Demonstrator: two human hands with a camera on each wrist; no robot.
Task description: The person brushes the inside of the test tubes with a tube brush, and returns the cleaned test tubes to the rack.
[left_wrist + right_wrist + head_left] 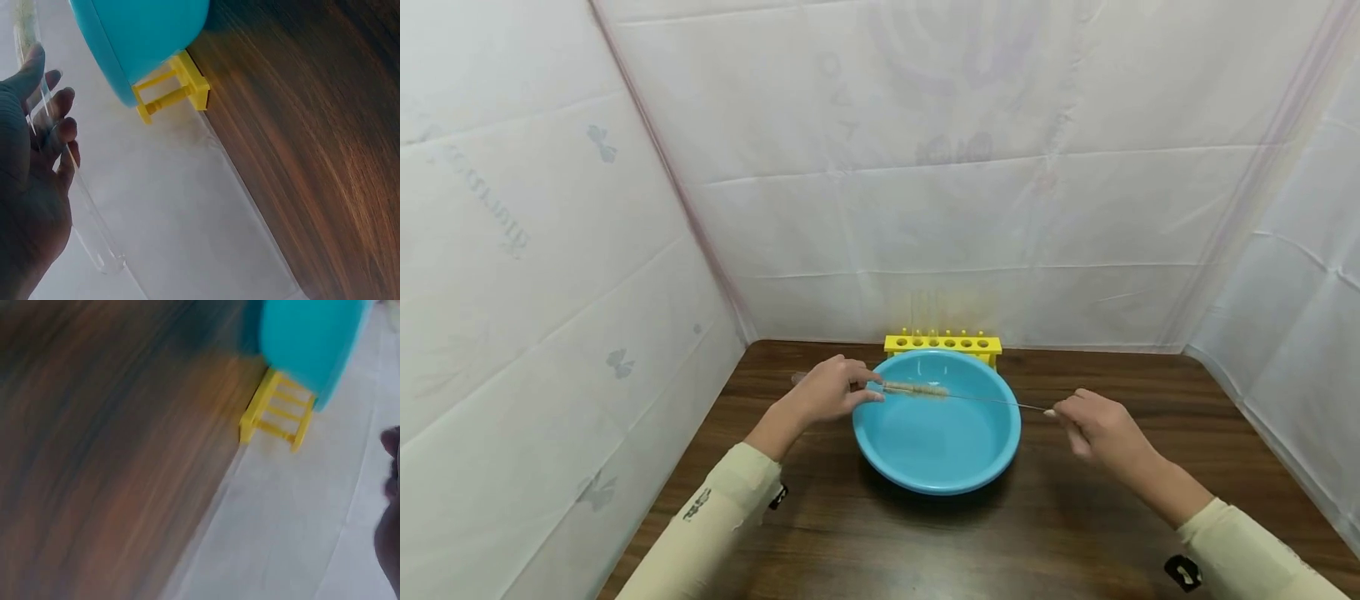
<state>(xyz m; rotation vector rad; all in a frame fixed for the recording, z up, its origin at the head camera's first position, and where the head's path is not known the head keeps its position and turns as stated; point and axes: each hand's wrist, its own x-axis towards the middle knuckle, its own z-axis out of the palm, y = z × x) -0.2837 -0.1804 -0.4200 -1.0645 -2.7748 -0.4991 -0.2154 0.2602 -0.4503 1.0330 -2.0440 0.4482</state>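
My left hand (pixel 835 389) holds a clear glass test tube (pixel 94 231) between thumb and fingers, its rounded end pointing back past the palm. Pale bristles of a test tube brush (pixel 917 389) show beyond the fingertips, above a blue basin (pixel 936 487). In the left wrist view, bristles (pixel 26 25) appear inside the tube; how far the tube reaches over them is unclear. The brush's thin wire runs right across the basin rim to my right hand (pixel 1101 425), which pinches its end. Only part of the right hand shows in the right wrist view.
Behind the basin stands a yellow test tube rack (pixel 943 343) with clear tubes (pixel 925 312) upright in its left part. The dark wooden table (pixel 820 533) meets white sheeting (pixel 955 225) at the back and sides.
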